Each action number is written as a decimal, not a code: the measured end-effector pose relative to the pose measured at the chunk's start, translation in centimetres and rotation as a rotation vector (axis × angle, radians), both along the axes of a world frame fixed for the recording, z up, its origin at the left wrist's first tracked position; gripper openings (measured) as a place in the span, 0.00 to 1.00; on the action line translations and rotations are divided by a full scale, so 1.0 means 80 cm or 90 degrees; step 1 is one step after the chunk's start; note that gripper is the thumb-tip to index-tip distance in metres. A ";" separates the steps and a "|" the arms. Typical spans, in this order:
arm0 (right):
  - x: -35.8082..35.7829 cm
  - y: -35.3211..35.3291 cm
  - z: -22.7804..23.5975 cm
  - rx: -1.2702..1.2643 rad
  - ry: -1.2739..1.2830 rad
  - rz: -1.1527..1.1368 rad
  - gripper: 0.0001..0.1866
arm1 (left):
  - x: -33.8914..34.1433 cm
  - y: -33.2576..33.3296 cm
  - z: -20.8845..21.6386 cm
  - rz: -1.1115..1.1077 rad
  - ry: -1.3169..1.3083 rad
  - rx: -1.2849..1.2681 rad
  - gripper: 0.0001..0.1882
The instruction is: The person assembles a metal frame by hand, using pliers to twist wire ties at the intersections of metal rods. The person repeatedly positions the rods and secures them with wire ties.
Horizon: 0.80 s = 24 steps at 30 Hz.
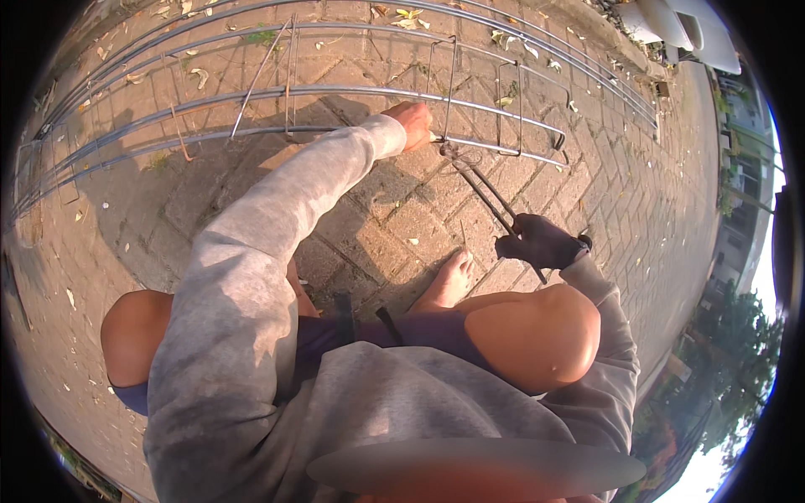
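Note:
A long cage of steel rebar [503,115] with thin bent stirrups [453,69] lies across the paving in front of me. My bare left hand [407,124] reaches to its nearer bars with fingers closed. What the fingertips pinch, if anything, is too small to make out. In a dark glove, my right hand [539,241] is wrapped round the long dark handles of a pair of pincers [486,190]. The pincer jaws meet the nearest bar beside a stirrup, just right of my left fingertips. Whether they grip a wire there cannot be seen.
Brick paving [411,218] with scattered dry leaves [199,77] lies under the cage. My bare foot [453,277] rests close to the cage, below the pincers. A kerb runs along the far side, with pale objects [679,29] at the far right.

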State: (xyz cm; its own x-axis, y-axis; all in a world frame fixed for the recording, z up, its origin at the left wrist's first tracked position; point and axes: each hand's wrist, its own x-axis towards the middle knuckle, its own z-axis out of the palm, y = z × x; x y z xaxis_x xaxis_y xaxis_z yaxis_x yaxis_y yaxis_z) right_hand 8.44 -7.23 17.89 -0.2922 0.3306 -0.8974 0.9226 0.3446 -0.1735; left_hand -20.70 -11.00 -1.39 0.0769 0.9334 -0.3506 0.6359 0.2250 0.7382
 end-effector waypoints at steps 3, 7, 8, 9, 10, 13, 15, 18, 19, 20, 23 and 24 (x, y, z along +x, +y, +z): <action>0.001 -0.016 0.023 0.480 -0.081 0.283 0.21 | -0.001 -0.001 -0.009 0.000 -0.005 0.054 0.16; 0.002 0.001 0.021 0.447 -0.056 0.234 0.21 | -0.006 0.010 -0.014 -0.021 0.001 0.056 0.17; 0.004 0.011 0.018 0.410 -0.041 0.193 0.21 | -0.005 0.010 -0.013 -0.026 -0.009 0.043 0.18; 0.005 0.025 0.014 0.388 -0.067 0.223 0.22 | -0.006 0.012 -0.012 -0.019 -0.015 0.028 0.18; 0.007 0.037 0.010 0.371 -0.085 0.243 0.22 | -0.006 0.011 -0.011 -0.011 -0.020 0.012 0.18; 0.016 0.064 0.001 0.364 -0.068 0.268 0.24 | -0.007 0.011 -0.009 0.002 -0.042 -0.015 0.19; 0.020 0.082 -0.005 0.365 -0.062 0.296 0.23 | -0.007 0.012 -0.011 -0.013 -0.044 0.003 0.20; 0.028 0.100 -0.012 0.346 -0.063 0.298 0.21 | -0.007 0.013 -0.015 -0.019 -0.031 -0.004 0.20; 0.030 0.103 -0.013 0.357 -0.049 0.310 0.21 | -0.006 0.015 -0.017 -0.018 -0.024 -0.017 0.20; 0.031 0.106 -0.014 0.348 -0.013 0.357 0.18 | -0.006 0.016 -0.018 -0.016 -0.025 -0.028 0.20; 0.027 0.108 -0.015 0.323 0.004 0.379 0.16 | -0.004 0.017 -0.020 0.001 -0.037 -0.042 0.20; 0.024 0.104 -0.013 0.357 -0.027 0.291 0.14 | -0.003 0.018 -0.018 -0.036 0.034 0.002 0.22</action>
